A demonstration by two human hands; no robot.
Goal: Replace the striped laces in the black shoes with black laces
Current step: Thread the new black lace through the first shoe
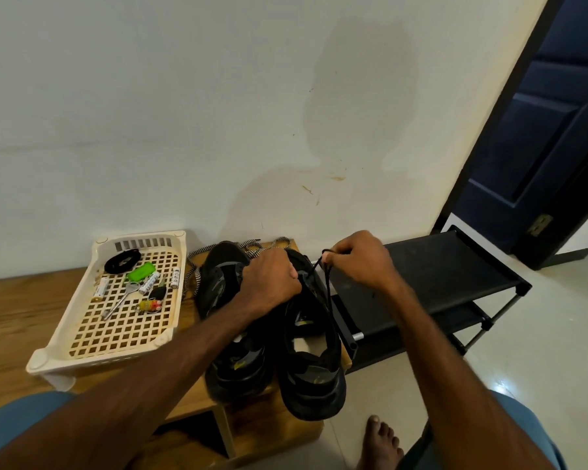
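Shoes: both black, side by side on wooden bench (14, 310). The right-hand shoe (314, 368) is gripped at the lacing area by the left hand (272, 279), fingers curled. A black lace (328, 286) is pinched near its end by the right hand (360, 259) and drawn up taut from that shoe. The striped laces (194, 269) are piled at the far side, around the left-hand shoe (224, 283). A coiled black lace (122, 261) is kept in the cream basket (65, 320), left.
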